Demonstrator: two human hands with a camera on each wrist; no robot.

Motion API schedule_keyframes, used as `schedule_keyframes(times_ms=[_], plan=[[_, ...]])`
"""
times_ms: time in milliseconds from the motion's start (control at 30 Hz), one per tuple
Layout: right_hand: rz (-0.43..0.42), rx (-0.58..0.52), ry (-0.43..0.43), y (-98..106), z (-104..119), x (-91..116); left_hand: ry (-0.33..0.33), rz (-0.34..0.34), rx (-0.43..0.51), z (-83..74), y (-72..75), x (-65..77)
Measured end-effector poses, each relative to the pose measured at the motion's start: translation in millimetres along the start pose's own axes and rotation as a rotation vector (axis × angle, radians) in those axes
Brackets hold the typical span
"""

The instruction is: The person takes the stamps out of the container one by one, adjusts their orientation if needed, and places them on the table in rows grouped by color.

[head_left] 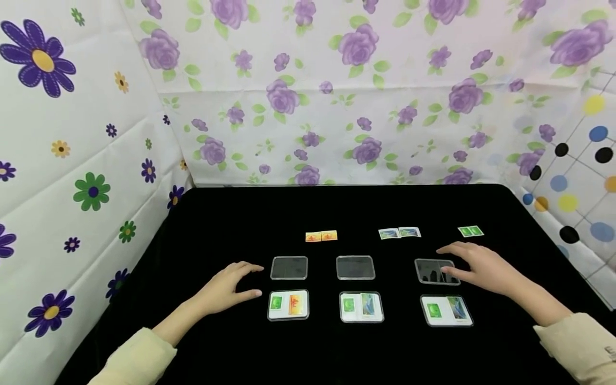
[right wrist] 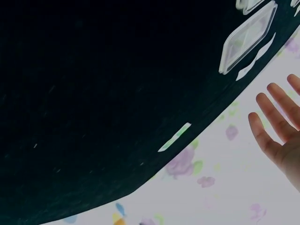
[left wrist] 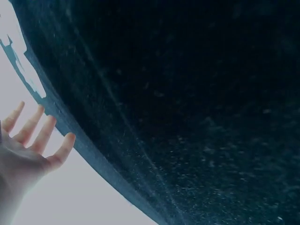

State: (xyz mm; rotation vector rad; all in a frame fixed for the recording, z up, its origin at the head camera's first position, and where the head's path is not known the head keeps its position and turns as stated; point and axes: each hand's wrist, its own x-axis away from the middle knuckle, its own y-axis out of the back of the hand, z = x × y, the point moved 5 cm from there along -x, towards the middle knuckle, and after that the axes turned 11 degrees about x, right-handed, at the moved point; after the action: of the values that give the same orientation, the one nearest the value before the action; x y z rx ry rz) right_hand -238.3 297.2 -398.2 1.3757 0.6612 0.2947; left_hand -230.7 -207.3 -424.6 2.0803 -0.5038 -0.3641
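Observation:
My left hand (head_left: pixel 226 290) hovers left of the cases, its fingers and thumb spread and nothing held. In the left wrist view the same hand (left wrist: pixel 28 152) shows loosely extended fingers. On the right, my right hand (head_left: pixel 483 270) is open, its thumb overlapping a clear plastic lid (head_left: pixel 425 271). Two similar lids, one left (head_left: pixel 289 268) and one central (head_left: pixel 355 268), lie further left. In front of them sit shallow clear cases with white cards: the left case (head_left: pixel 284 314) has a green and an orange stamp; the middle (head_left: pixel 357 315) and right case (head_left: pixel 445 315) have a green and a blue one.
Behind the lids lie an orange stamp pair (head_left: pixel 313 237), a blue pair (head_left: pixel 389 233) and a green pair (head_left: pixel 470 231). Black cloth (head_left: pixel 240 214) covers the table. Flowered curtains (head_left: pixel 327 64) stand along the back and left, and a dotted one (head_left: pixel 584 166) on the right.

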Motion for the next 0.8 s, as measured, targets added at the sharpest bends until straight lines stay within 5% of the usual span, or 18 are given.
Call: schedule_keyframes(times_ms=[300, 600, 800], plan=[[-0.096, 0.018, 0.089, -1.2, 35.4, -5.7, -0.013, -0.025, -0.049, -11.3, -11.0, 8.4], [0.076, -0.067, 0.087, -14.1, 72.8, -14.5, 0.002, -0.057, -0.059, -20.3, -23.4, 14.5], [0.067, -0.008, 0.144, -17.8, 101.9, -23.9, -0.015, -0.064, -0.085, -20.0, -26.8, 14.2]])
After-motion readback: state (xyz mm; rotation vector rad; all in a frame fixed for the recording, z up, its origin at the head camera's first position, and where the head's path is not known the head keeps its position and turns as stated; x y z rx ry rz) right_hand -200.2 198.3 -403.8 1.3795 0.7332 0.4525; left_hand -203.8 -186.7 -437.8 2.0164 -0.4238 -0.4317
